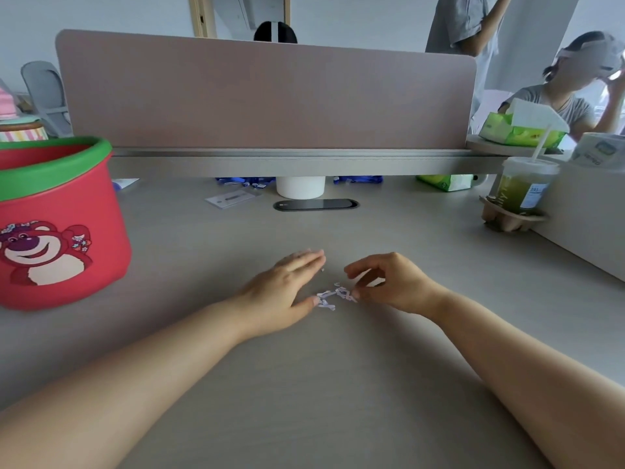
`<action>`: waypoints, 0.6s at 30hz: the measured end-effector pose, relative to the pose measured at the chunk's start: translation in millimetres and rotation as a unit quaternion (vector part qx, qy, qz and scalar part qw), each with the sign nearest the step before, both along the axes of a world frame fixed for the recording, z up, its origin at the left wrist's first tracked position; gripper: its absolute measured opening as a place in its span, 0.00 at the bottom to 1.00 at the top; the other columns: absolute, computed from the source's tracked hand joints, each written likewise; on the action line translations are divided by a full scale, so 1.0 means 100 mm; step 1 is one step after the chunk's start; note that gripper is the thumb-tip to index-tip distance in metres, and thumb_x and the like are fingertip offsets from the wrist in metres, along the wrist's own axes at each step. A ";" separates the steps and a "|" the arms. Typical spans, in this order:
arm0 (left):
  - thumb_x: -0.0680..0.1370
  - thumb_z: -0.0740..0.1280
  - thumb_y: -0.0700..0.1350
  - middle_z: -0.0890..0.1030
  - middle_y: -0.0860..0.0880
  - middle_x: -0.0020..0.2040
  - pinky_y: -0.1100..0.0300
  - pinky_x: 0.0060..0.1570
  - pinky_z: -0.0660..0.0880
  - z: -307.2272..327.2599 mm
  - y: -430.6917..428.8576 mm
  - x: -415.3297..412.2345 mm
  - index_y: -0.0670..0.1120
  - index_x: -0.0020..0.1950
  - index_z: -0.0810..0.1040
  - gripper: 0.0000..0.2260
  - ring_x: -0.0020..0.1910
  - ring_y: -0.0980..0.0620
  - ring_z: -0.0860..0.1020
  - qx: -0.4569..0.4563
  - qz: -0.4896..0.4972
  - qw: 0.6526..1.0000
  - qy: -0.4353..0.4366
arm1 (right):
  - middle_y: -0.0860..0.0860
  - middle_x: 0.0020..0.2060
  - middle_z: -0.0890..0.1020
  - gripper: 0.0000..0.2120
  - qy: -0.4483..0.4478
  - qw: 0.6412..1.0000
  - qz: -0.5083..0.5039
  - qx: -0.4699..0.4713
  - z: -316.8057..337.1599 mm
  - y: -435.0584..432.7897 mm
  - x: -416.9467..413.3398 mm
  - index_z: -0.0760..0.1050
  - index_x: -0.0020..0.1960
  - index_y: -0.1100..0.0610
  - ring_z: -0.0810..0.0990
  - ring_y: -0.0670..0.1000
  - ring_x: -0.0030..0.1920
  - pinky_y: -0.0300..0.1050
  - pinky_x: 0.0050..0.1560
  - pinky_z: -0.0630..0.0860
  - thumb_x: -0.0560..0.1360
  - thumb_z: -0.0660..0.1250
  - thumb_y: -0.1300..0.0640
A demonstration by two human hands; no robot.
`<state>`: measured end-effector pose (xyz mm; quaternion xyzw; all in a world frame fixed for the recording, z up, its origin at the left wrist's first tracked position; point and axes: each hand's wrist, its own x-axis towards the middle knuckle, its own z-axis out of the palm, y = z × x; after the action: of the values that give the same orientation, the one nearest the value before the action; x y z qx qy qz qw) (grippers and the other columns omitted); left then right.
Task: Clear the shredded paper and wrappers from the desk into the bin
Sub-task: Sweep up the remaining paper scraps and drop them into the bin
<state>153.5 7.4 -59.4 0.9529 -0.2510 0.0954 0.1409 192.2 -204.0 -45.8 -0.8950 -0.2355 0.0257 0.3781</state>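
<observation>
A small heap of white shredded paper (333,297) lies on the grey desk (304,367) between my two hands. My left hand (284,289) rests flat on its edge, fingers straight, its thumb touching the left side of the heap. My right hand (389,282) is curled just right of the heap, thumb and fingertips pinching at the shreds. One tiny scrap (322,269) lies apart near my left fingertips. The red bin with a green rim and a bear picture (57,225) stands on the desk at the far left. Blue wrappers (245,181) lie under the divider at the back.
A pink divider panel (263,96) closes the back of the desk. Near it are a white cup (300,187), a card (231,199), a black cable slot (316,204) and a green packet (444,181). At right stand an iced drink in a cardboard carrier (521,194) and a tissue box (521,126). People are behind the divider.
</observation>
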 end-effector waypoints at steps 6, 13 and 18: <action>0.81 0.51 0.41 0.50 0.48 0.77 0.67 0.69 0.43 0.06 -0.13 0.27 0.43 0.74 0.52 0.21 0.75 0.55 0.47 0.053 -0.012 0.989 0.139 | 0.52 0.50 0.82 0.16 -0.059 0.997 -0.022 -0.042 -0.09 -0.03 0.06 0.77 0.54 0.56 0.77 0.47 0.45 0.26 0.41 0.70 0.71 0.62 0.69; 0.75 0.57 0.49 0.73 0.51 0.68 0.67 0.65 0.62 0.08 0.03 0.00 0.49 0.67 0.70 0.21 0.66 0.57 0.69 -0.017 -0.071 0.993 0.093 | 0.45 0.43 0.81 0.14 -0.049 0.999 0.020 0.001 -0.09 -0.04 0.06 0.76 0.50 0.54 0.79 0.48 0.46 0.25 0.42 0.73 0.71 0.63 0.69; 0.73 0.67 0.56 0.70 0.54 0.64 0.67 0.55 0.66 0.15 0.11 0.02 0.51 0.69 0.66 0.27 0.57 0.56 0.72 0.008 0.003 0.995 0.094 | 0.50 0.57 0.79 0.19 -0.061 0.988 0.070 -0.122 -0.05 -0.02 0.02 0.72 0.63 0.53 0.75 0.51 0.59 0.34 0.58 0.67 0.73 0.66 0.60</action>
<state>155.1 18.3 -44.9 0.9594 -0.2347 0.0034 0.1563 194.4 -206.5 -50.8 -0.9156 -0.3155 0.0265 0.2479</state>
